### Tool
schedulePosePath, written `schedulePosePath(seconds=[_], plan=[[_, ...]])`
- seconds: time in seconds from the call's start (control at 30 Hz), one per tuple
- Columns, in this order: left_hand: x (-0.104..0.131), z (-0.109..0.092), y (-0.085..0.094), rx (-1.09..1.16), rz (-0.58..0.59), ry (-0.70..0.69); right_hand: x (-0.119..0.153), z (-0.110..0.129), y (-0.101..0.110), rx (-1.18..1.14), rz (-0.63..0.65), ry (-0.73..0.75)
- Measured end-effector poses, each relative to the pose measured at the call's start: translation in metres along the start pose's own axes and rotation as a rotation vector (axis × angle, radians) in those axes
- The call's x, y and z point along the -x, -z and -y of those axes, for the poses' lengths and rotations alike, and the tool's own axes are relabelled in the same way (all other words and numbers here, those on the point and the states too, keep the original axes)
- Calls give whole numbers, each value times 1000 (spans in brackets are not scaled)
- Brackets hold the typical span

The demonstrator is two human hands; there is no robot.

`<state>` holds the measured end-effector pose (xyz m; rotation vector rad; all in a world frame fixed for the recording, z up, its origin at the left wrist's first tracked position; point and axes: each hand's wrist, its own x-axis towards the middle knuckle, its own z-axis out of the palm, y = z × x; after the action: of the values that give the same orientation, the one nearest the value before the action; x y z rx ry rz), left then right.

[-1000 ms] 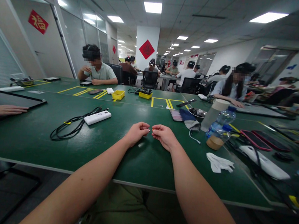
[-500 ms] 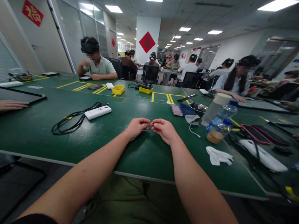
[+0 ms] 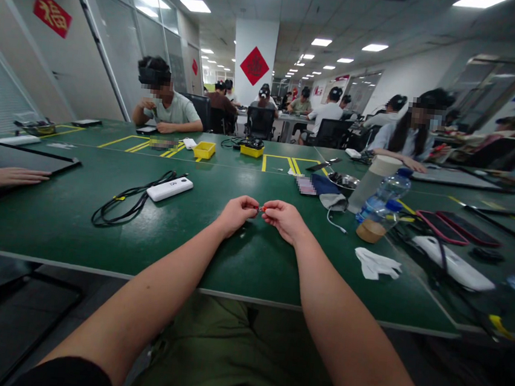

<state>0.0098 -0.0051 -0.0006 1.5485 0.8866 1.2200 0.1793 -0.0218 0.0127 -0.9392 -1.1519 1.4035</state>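
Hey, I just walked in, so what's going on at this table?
A person is pinching something tiny, red and metallic, between the fingertips of the left hand and right hand, over a green table. It's too small to identify. A white device lies to the left, a crumpled white cloth to the right.

Red and grey on the tiny piece (image 3: 260, 209); deep green across the table (image 3: 156, 244), marked out in yellow lines (image 3: 264, 163); white on the slim device (image 3: 170, 190); black, with a yellow tag (image 3: 120, 198), for the looped cable (image 3: 130, 193); yellow on the trays (image 3: 204, 150); navy and grey on the pouch (image 3: 324, 186); blue on the bottle caps (image 3: 393, 205), tan for the liquid (image 3: 371, 232); white on the tissue (image 3: 377, 264); olive green on the trousers (image 3: 237, 352); black at the sleeve (image 3: 71, 375); gold on red for the door sign (image 3: 52, 14).
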Motion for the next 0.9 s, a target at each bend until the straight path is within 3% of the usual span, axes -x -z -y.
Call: schedulePosePath(seconds=[0.33,0.63,0.9], plan=[[0,-3,-1,-43,3,-37,-1,-3,0,52,7,27],[-1,2,1,-116,-51,-27,-6,-9,1,479,-73,223],[-2,4,1,-103,-34,-27,-6,-9,0,460,-18,233]])
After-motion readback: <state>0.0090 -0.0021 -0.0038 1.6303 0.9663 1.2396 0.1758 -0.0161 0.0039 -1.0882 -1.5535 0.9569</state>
